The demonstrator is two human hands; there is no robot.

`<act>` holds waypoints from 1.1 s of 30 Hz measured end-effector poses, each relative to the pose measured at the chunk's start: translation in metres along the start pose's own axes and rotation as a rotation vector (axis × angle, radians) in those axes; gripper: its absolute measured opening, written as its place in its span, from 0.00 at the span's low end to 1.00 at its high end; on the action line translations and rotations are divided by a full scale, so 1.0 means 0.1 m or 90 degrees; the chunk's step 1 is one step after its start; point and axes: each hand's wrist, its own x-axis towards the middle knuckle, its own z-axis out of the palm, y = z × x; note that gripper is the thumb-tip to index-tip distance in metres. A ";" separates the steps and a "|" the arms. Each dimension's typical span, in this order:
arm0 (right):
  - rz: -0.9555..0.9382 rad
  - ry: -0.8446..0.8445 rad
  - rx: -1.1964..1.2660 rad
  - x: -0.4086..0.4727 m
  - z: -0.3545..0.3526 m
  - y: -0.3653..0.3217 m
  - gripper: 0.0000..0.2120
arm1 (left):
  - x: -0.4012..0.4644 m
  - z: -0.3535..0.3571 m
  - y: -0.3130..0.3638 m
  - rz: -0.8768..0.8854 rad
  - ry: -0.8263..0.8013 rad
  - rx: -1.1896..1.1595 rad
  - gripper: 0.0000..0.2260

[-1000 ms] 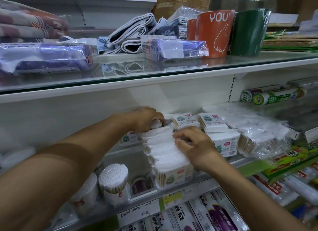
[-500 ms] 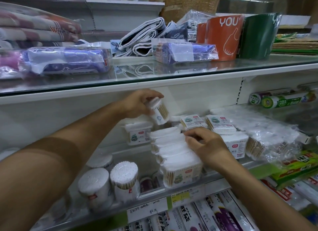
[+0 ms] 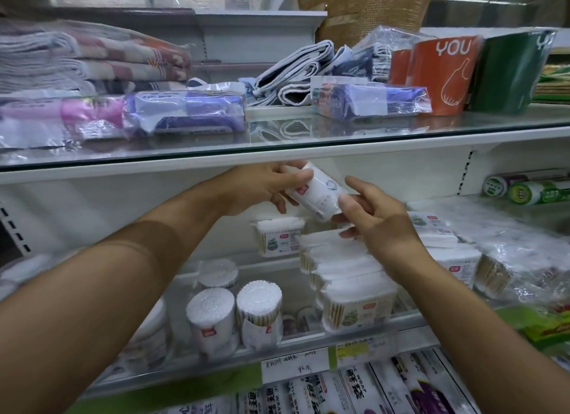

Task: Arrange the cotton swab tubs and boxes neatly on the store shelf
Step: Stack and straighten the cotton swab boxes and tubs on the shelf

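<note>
A round white cotton swab tub (image 3: 317, 191) is held tilted in the air just under the upper shelf. My left hand (image 3: 262, 188) grips its upper end. My right hand (image 3: 379, 225) pinches its lower end between thumb and fingers. Below them, a row of rectangular swab boxes (image 3: 348, 268) runs front to back on the middle shelf (image 3: 216, 364). One more box (image 3: 277, 241) stands behind to the left, and others (image 3: 431, 228) lie to the right. Three round tubs (image 3: 211, 318) (image 3: 259, 305) (image 3: 217, 273) stand upright at front left.
The glass shelf (image 3: 308, 142) close above the hands carries folded towels, wrapped packs and orange and green cups. Bagged swabs (image 3: 509, 265) and cling wrap rolls (image 3: 536, 191) fill the right side. Cling wrap boxes (image 3: 354, 389) sit on the shelf below.
My left hand lifted the round tub from the back of the shelf up and forward. My right hand left the row of boxes and took hold of the tub's lower end.
</note>
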 end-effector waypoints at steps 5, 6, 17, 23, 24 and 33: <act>-0.005 -0.048 0.067 0.00 0.15 -0.05 0.14 | -0.20 0.00 0.06 -0.012 0.028 -0.011 0.18; -0.005 -0.059 0.065 -0.01 0.17 -0.05 0.13 | -0.24 -0.01 0.06 -0.016 0.034 -0.006 0.21; -0.035 -0.170 -0.035 -0.02 0.42 -0.08 0.09 | -0.58 -0.23 0.00 -0.021 0.079 0.069 0.17; -0.095 -0.179 -0.148 -0.04 0.60 -0.12 0.22 | -0.68 -0.14 -0.08 -0.036 0.115 0.262 0.15; -0.103 -0.178 -0.165 -0.04 0.64 -0.11 0.24 | -0.70 -0.12 -0.10 -0.044 0.117 0.295 0.14; -0.129 -0.247 -0.436 -0.11 0.79 0.00 0.22 | -0.81 0.02 -0.35 -0.072 0.117 0.495 0.20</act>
